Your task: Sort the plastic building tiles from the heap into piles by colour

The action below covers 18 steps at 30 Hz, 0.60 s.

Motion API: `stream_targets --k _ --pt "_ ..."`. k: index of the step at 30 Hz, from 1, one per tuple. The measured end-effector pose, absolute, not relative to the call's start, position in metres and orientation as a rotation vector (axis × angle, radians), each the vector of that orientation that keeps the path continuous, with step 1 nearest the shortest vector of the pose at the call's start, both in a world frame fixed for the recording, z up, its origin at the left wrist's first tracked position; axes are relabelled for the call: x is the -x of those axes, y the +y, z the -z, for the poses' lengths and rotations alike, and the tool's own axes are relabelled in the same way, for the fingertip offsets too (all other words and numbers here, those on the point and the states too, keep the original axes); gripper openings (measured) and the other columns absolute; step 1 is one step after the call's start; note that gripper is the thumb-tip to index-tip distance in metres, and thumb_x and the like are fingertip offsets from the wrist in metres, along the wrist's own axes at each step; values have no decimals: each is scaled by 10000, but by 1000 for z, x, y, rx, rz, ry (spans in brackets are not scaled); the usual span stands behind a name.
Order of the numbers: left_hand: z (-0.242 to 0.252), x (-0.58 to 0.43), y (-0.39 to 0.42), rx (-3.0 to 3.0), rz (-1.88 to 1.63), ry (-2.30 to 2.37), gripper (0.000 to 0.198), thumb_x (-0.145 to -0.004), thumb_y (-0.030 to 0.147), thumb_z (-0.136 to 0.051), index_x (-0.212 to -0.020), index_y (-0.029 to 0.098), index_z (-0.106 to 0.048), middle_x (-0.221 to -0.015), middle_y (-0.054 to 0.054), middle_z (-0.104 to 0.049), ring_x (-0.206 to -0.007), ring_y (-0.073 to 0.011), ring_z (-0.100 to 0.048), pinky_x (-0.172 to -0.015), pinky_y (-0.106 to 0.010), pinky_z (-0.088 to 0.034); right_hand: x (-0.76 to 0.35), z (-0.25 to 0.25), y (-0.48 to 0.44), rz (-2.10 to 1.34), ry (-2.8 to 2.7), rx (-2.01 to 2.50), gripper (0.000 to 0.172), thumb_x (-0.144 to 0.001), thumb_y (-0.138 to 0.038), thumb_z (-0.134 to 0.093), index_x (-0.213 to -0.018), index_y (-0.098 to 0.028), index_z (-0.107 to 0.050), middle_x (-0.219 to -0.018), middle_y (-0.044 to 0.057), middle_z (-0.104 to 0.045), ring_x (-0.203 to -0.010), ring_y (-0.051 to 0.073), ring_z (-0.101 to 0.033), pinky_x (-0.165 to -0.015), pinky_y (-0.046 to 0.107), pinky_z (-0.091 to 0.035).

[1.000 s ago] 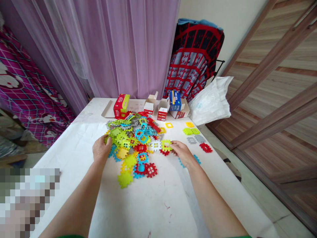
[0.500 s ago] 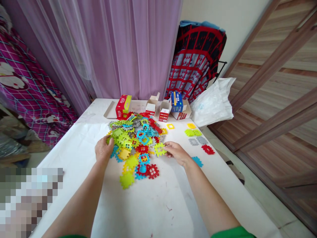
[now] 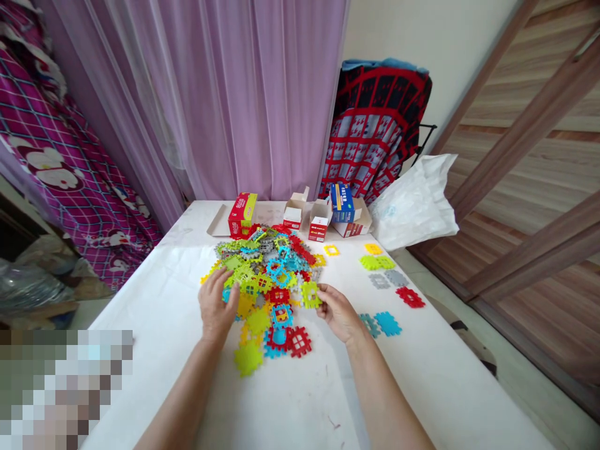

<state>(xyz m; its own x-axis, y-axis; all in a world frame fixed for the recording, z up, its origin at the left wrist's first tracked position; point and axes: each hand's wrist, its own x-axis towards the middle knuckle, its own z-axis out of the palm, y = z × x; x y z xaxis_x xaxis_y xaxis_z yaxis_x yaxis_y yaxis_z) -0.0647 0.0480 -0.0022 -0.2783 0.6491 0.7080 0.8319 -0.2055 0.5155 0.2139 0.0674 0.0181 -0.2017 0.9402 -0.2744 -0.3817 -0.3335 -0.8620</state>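
A heap of flat plastic interlocking tiles (image 3: 257, 267) in green, red, blue, yellow and grey spreads over the white table (image 3: 300, 400). My right hand (image 3: 338, 314) pinches a lime-green window tile (image 3: 309, 294) by its right edge, just off the heap's right side. At the heap's left edge, my left hand (image 3: 217, 306) has its fingers apart over the green tiles, and no tile shows in its grasp. Nearest me lie a plain lime-green tile (image 3: 249, 358) and a red window tile (image 3: 299, 342).
Apart on the right lie yellow, green and grey tiles, a red tile (image 3: 410, 297) and a blue tile (image 3: 388, 323). Behind the heap stand a red-yellow box (image 3: 242, 214), open small cartons (image 3: 319, 222) and a blue box (image 3: 342, 203). A white bag (image 3: 415, 203) sits at the back right corner.
My left hand has drawn back slightly from the heap, its fingers more spread. The right hand still pinches the green tile, now turned a little. The whole view has shifted slightly.
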Motion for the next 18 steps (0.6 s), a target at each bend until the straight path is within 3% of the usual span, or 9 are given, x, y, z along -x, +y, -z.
stream_targets --k 3,8,13,18 --pt "-3 26 32 2181 1488 -1737 360 -918 364 -511 -1247 229 -569 -1260 -91 -642 -1209 -227 -561 -1029 -412 -430 -208 -8 67 -1758 -796 998 414 -518 -366 -860 -830 -194 -650 -609 -56 -605 -451 45 -431 -431 179 -301" --pt "-11 -11 22 2655 1435 -1696 467 -921 426 -509 -1351 244 -511 -1343 -105 -591 -1293 -248 -492 -1045 -413 -419 -204 -1 64 -1856 -806 933 364 -591 -354 -842 -875 -205 -672 -691 -33 -649 -517 66 -499 -458 181 -332" --pt "-14 -11 20 2670 1578 -1751 415 -856 500 -591 -1185 249 -626 -1124 -90 -683 -1063 -233 -611 -932 -392 -471 -203 2 64 -1939 -835 843 375 -589 -373 -851 -867 -209 -660 -743 -15 -668 -590 99 -561 -501 196 -386" --pt "-14 -10 20 2480 1771 -2050 289 -793 472 -654 -911 209 -648 -818 -19 -663 -745 -160 -600 -695 -282 -487 -199 6 67 -1834 -861 886 390 -577 -401 -855 -862 -219 -660 -673 -41 -620 -535 70 -486 -485 185 -364"
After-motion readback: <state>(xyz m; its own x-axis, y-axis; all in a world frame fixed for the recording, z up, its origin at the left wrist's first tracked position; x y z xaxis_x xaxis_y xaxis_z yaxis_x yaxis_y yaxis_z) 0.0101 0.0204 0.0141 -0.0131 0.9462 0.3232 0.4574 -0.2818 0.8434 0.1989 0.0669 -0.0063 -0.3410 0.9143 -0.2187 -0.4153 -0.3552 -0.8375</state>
